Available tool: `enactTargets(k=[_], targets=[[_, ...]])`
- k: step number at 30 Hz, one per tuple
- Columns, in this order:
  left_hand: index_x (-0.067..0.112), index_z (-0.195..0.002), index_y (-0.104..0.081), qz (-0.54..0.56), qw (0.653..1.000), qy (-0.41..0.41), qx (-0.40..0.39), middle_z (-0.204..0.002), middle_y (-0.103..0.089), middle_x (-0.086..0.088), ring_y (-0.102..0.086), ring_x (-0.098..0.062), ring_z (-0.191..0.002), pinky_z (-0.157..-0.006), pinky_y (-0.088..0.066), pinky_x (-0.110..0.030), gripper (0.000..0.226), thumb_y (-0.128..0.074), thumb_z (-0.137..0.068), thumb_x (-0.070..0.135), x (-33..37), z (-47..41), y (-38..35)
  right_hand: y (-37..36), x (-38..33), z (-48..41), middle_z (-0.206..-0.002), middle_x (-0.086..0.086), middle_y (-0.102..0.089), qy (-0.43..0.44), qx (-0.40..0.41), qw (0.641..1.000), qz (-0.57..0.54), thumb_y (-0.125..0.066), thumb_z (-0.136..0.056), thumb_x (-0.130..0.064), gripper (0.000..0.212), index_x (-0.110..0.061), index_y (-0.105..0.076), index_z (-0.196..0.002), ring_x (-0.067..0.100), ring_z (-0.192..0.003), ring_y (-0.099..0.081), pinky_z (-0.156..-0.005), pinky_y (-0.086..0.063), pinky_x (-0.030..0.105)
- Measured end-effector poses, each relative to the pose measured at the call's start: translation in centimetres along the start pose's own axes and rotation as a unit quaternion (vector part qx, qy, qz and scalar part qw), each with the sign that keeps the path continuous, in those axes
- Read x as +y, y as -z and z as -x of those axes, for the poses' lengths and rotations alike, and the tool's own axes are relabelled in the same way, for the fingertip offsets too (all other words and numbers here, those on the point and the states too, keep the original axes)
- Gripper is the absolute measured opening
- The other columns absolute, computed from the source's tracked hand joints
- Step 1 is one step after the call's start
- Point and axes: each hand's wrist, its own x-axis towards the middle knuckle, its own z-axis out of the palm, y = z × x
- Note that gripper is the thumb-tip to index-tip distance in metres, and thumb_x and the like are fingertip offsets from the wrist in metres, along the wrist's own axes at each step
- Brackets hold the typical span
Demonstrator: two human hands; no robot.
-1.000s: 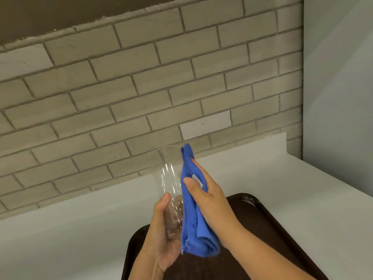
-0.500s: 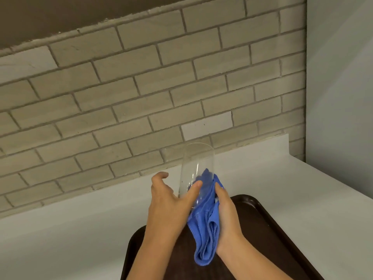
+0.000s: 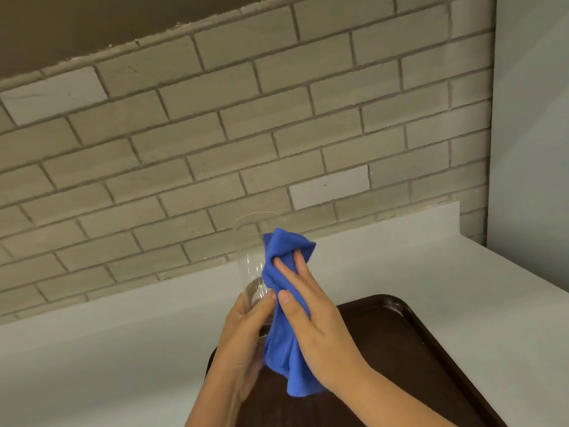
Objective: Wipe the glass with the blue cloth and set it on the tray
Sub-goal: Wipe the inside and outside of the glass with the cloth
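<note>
A tall clear glass [image 3: 251, 257] is held upright above the near-left corner of the tray, mouth up. My left hand [image 3: 244, 337] wraps around its lower part from the left. My right hand [image 3: 311, 328] presses the blue cloth [image 3: 286, 318] flat against the glass's right side; the cloth bunches above my fingers and hangs down below my palm. The dark brown tray [image 3: 409, 343] lies on the counter beneath both hands, and the glass base is hidden by my left fingers.
The white counter [image 3: 107, 355] runs left and right of the tray and ends at a low backsplash under a grey brick wall [image 3: 215, 149]. A plain pale wall [image 3: 529, 149] closes the right side.
The glass has tilted back to upright and moved left. My right hand has slid the cloth up from the lower side of the glass to its upper right side.
</note>
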Motion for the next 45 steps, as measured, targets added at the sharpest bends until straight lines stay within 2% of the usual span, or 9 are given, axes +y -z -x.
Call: enactTargets(k=[5, 12, 15, 19, 25, 29, 38, 43, 45], targets=[[0.016, -0.101, -0.071, 0.123, 0.991, 0.023, -0.049, -0.105, -0.073, -0.010, -0.068, -0.023, -0.098, -0.071, -0.058, -0.037, 0.057, -0.084, -0.049, 0.037, -0.8, 0.0, 0.1, 0.5, -1.4, -5.4, -0.150, -0.023, 0.008, 0.063, -0.024, 0.990, 0.122, -0.044, -0.091, -0.036, 0.049, -0.052, -0.020, -0.130, 0.005, -0.141, 0.008, -0.114, -0.006, 0.031], [0.014, -0.086, -0.075, 0.139, 0.990, 0.028, -0.011, -0.084, -0.076, -0.011, -0.072, -0.023, -0.075, -0.058, -0.059, -0.033, 0.035, -0.071, -0.055, 0.030, -0.6, -0.5, 0.4, -0.1, -0.1, -3.8, -0.114, -0.014, -0.056, -0.114, 0.030, 0.993, -0.030, -0.037, -0.091, -0.044, 0.042, -0.045, -0.032, -0.133, -0.006, -0.096, -0.055, -0.073, -0.044, 0.004], [0.011, -0.092, -0.073, 0.195, 0.976, 0.080, -0.044, -0.084, -0.075, -0.012, -0.072, -0.022, -0.074, -0.059, -0.059, -0.032, 0.048, -0.082, -0.049, 0.030, -0.8, -0.3, 0.6, -1.4, 0.8, 0.0, -0.147, -0.033, -0.011, 0.002, -0.014, 0.999, 0.051, -0.035, -0.090, -0.048, 0.042, -0.069, -0.016, -0.121, -0.015, -0.132, -0.016, -0.110, -0.022, 0.012], [0.013, -0.107, -0.070, 0.280, 0.954, 0.035, -0.101, -0.113, -0.071, -0.005, -0.066, -0.018, -0.104, -0.079, -0.057, -0.033, 0.062, -0.086, -0.048, 0.028, -1.1, -0.3, 0.3, -0.7, 0.2, -2.1, -0.147, -0.027, 0.010, 0.063, -0.064, 0.980, 0.179, -0.035, -0.094, -0.036, 0.045, -0.047, -0.016, -0.134, -0.005, -0.137, 0.013, -0.116, 0.003, 0.023], [0.009, -0.089, -0.074, 0.221, 0.973, 0.014, -0.065, -0.087, -0.076, -0.013, -0.073, -0.025, -0.079, -0.063, -0.060, -0.039, 0.063, -0.091, -0.032, 0.031, -0.4, -1.4, 0.7, 0.0, -0.9, -7.2, -0.151, -0.010, -0.023, -0.039, -0.001, 0.999, 0.033, -0.039, -0.094, -0.030, 0.043, -0.037, -0.031, -0.136, 0.004, -0.133, -0.028, -0.102, -0.027, 0.016], [0.011, -0.099, -0.071, 0.169, 0.984, -0.005, -0.048, -0.088, -0.076, -0.010, -0.073, -0.022, -0.079, -0.059, -0.058, -0.032, 0.051, -0.080, -0.052, 0.025, -0.7, -1.5, 1.3, 0.1, 1.1, -5.2, -0.092, -0.004, -0.066, -0.185, 0.067, 0.973, -0.119, -0.039, -0.092, -0.041, 0.029, -0.032, -0.056, -0.113, 0.002, -0.073, -0.064, -0.058, -0.049, 0.009], [0.034, -0.101, -0.065, -0.108, 0.988, -0.088, -0.066, -0.085, -0.076, 0.012, -0.070, -0.006, -0.079, -0.060, -0.053, -0.016, 0.040, -0.071, -0.062, 0.026, 0.0, -2.4, -0.7, 0.9, 2.1, -1.7, -0.073, 0.009, -0.075, -0.285, 0.122, 0.835, -0.456, -0.043, -0.088, -0.046, 0.045, -0.009, -0.069, -0.093, 0.021, -0.064, -0.072, -0.051, -0.058, 0.028], [0.039, -0.127, -0.041, -0.283, 0.950, -0.126, -0.020, -0.111, -0.049, 0.012, -0.055, -0.014, -0.107, -0.088, -0.053, -0.035, 0.071, -0.064, -0.061, 0.051, 0.1, -2.0, -1.7, 1.8, 2.0, -1.3, -0.100, 0.015, -0.072, -0.273, 0.129, 0.846, -0.440, -0.044, -0.086, -0.049, 0.049, -0.009, -0.067, -0.105, 0.026, -0.083, -0.070, -0.067, -0.056, 0.035], [0.036, -0.140, -0.019, -0.326, 0.931, -0.158, 0.032, -0.105, -0.036, 0.018, -0.048, -0.005, -0.101, -0.084, -0.051, -0.021, 0.089, -0.064, -0.065, 0.052, -0.1, -1.9, -2.0, 2.0, 1.8, -1.1, -0.103, 0.016, -0.071, -0.267, 0.125, 0.850, -0.437, -0.044, -0.086, -0.048, 0.049, -0.009, -0.066, -0.105, 0.026, -0.087, -0.070, -0.069, -0.057, 0.035]])
